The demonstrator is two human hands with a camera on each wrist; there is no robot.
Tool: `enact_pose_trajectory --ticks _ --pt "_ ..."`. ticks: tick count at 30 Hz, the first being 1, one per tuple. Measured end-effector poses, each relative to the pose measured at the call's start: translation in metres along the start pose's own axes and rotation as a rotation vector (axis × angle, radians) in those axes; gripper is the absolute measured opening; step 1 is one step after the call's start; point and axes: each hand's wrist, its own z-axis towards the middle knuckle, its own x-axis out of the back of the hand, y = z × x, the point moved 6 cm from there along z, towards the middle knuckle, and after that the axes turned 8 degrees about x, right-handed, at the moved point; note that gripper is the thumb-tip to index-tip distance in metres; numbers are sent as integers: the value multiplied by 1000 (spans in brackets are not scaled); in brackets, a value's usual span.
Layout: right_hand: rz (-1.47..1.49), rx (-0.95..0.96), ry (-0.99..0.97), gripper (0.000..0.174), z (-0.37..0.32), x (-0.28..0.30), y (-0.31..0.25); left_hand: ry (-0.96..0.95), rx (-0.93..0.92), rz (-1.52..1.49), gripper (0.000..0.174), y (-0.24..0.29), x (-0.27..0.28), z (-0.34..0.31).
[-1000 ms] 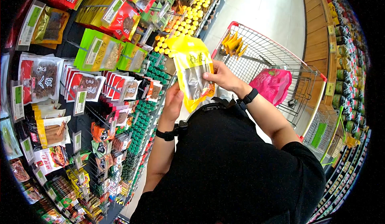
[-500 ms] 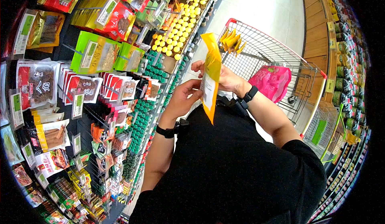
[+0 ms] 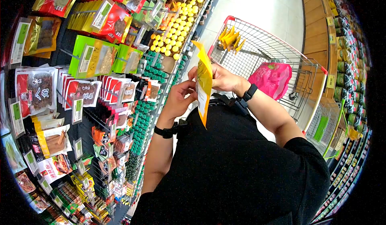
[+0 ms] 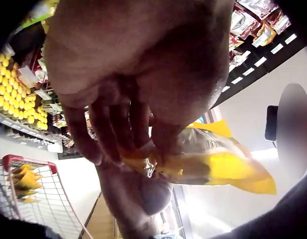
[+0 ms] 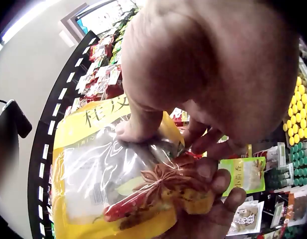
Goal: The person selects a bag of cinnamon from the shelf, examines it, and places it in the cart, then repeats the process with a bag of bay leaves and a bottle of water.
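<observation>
A yellow spice packet (image 3: 204, 80) with a clear window is held between both hands in front of the chest, turned nearly edge-on in the head view. Its printed front (image 5: 113, 164), with star anise and a red chili pictured, faces the right wrist camera. My left hand (image 3: 179, 100) pinches the packet's near side between thumb and fingers. On the other side my right hand (image 3: 227, 80) grips it, its thumb (image 5: 138, 124) pressed on the front over the window. Part of the right hand is hidden behind the packet in the head view.
A wire shopping cart (image 3: 277, 40) stands ahead to the right, with several yellow packets (image 3: 231, 40) and a pink bag (image 3: 272, 80) in it. Left, a shelf carries hanging spice packets (image 3: 94, 58) and yellow-capped bottles (image 3: 177, 34). Jars (image 3: 343, 64) line the far right shelf.
The packet has turned from face-on to edge-on, then tipped and shifted slightly left and down. The left hand has moved up along it and now pinches it; the right hand keeps hold.
</observation>
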Motion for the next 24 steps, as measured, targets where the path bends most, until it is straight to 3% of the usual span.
enact_pose_trajectory --ticks 5,8,11,16,19,24 --pt "-9 -91 -90 34 -2 4 10 -273 143 -56 42 -20 -15 -2" --pt "-56 -53 -153 43 4 -2 11 -204 135 -152 31 -13 -11 -4" --pt "-101 18 -186 63 7 -3 9 -137 160 -176 28 -28 -1 -1" --pt "66 21 -170 67 4 -3 6 -55 100 -142 25 -13 -5 -1" --pt "119 -18 -11 68 -9 9 5 -57 68 -144 30 -19 0 1" --pt "-84 -10 -13 62 -9 10 -10 -52 69 -209 34 -17 -4 7"
